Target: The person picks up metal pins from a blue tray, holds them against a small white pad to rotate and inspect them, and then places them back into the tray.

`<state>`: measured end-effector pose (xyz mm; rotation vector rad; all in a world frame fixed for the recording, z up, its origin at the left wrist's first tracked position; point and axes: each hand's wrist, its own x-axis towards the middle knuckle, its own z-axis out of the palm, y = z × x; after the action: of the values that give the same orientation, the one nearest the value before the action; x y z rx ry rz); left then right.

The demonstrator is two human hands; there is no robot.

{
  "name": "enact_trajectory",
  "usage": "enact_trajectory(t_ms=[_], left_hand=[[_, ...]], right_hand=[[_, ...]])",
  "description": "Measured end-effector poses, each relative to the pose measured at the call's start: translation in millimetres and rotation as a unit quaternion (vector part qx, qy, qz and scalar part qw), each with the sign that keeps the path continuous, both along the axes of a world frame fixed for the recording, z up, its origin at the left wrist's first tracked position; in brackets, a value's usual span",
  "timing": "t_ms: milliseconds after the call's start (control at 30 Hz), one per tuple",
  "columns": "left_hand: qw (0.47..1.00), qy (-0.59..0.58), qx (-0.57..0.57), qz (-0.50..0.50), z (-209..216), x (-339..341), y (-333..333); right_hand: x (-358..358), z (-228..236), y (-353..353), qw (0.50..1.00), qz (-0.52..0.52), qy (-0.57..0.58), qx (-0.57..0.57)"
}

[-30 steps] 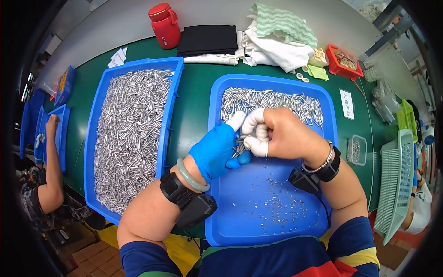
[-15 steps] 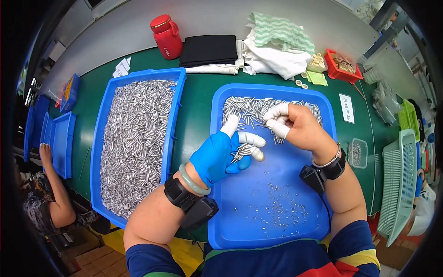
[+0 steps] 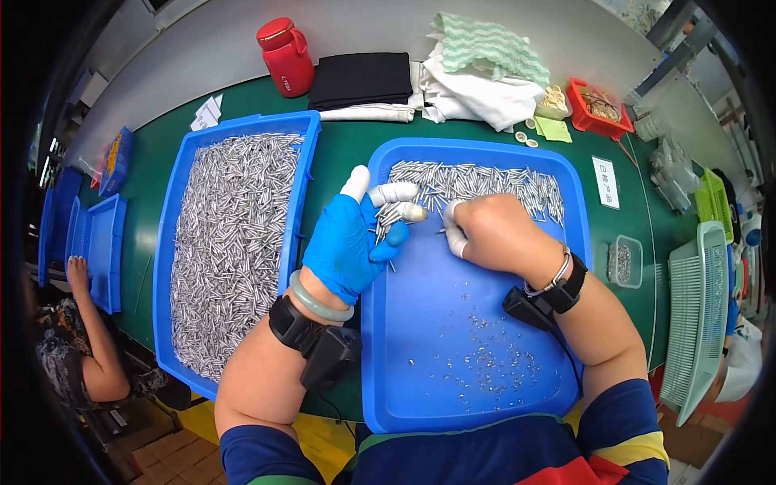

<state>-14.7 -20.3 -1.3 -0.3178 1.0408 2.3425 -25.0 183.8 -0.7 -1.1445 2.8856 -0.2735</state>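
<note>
My left hand (image 3: 343, 246), in a blue glove with white finger cots, is closed around a bunch of silver metal pins (image 3: 390, 215). It is over the left rim of the right-hand blue tray (image 3: 416, 315). Close to its fingertips, my right hand (image 3: 499, 234) is pinched, with white cots on thumb and forefinger. The tip of one pin (image 3: 441, 232) shows between them. Loose pins (image 3: 517, 187) lie along that tray's far side. Many tiny shiny bits (image 3: 493, 360) are scattered on its near floor.
A second blue tray (image 3: 304, 182) to the left is heaped with pins. Behind are a red flask (image 3: 287, 65), black cloth (image 3: 361, 79), white cloths (image 3: 477, 95) and a red box (image 3: 596, 121). A small clear tub (image 3: 625, 261) stands right. Another person's arm (image 3: 101, 347) shows far left.
My left hand has moved left and slightly up with its pins. My right hand has also shifted left, turned knuckles up, and now pinches a pin nearer the left hand.
</note>
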Motion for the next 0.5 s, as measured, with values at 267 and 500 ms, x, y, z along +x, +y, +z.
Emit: enact_trajectory(t_ms=[267,500], left_hand=[[1.000,0.014,0.000,0.020,1,0,-1],[1.000,0.011,-0.005,0.016,4,1,1]], right_hand=[[-6,-2,0,0.980,-0.153,-0.044,-0.123],[-3,-13,-13,0.986,-0.138,-0.013,-0.096]])
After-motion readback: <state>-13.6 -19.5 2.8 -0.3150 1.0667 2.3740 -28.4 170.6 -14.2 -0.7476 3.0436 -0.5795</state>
